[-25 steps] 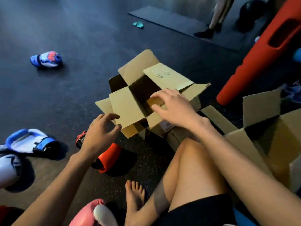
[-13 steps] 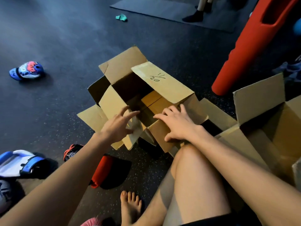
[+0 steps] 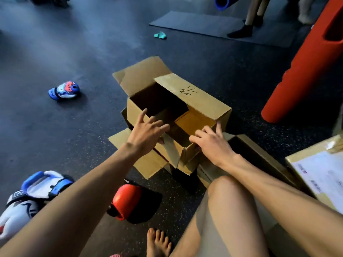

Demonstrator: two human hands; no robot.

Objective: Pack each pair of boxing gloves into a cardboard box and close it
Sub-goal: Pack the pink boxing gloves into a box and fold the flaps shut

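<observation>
An open cardboard box (image 3: 204, 102) marked "11/20" on its right flap stands on the dark floor ahead of me, and I see nothing inside it. My left hand (image 3: 148, 131) reaches over its near left flap with fingers spread. My right hand (image 3: 211, 142) rests with spread fingers on the near right rim. A red boxing glove (image 3: 128, 200) lies under my left forearm. Left of it lie a blue-and-white glove (image 3: 43, 184) and a white glove (image 3: 16, 215). A small blue, white and red glove (image 3: 64, 89) lies farther off to the left.
A second open box (image 3: 259, 154) sits under my right forearm, and a labelled box (image 3: 319, 173) is at the right edge. A red punching bag (image 3: 306, 62) leans at the right. Someone's legs (image 3: 248, 21) stand on a dark mat (image 3: 204, 23). My bare knee and foot are in front.
My left hand moved from above the red glove to the box's left flap. My right hand slid from the near flap to the near right rim. The box now sits squarer.
</observation>
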